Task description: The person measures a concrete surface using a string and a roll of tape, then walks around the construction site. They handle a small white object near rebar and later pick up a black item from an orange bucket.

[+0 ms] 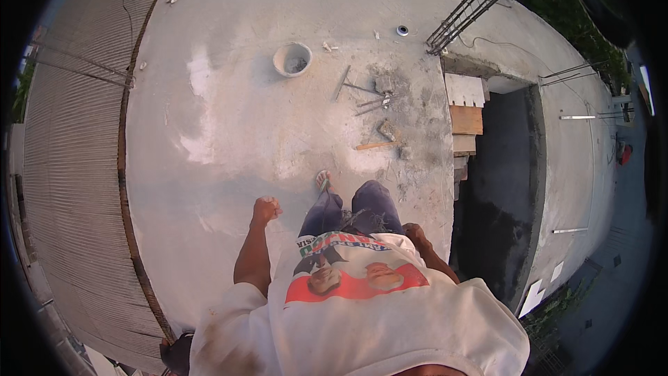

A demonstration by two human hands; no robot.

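Note:
My left hand [267, 209] is out in front of my left side, its fingers curled into a fist with nothing seen in it. Close by my right hip, my right hand [415, 234] hangs beside the dark trousers; its fingers are partly hidden. Neither hand touches a tool. On the concrete slab [236, 111] ahead stands a pale round bucket [293, 60] with grey material inside. To its right lie a thin T-shaped tool [343, 83], concrete lumps [384, 84] and a wooden stick [376, 145] beside another lump [386, 129]. My sandalled foot [323, 179] is stepping forward.
A deep stair opening [497, 181] drops away at my right, with steps [465, 120] along its near side. Upright steel bars [456, 17] stick out at its far corner. A corrugated roof [76, 167] borders the slab's left edge. A small roll [402, 30] lies farther ahead.

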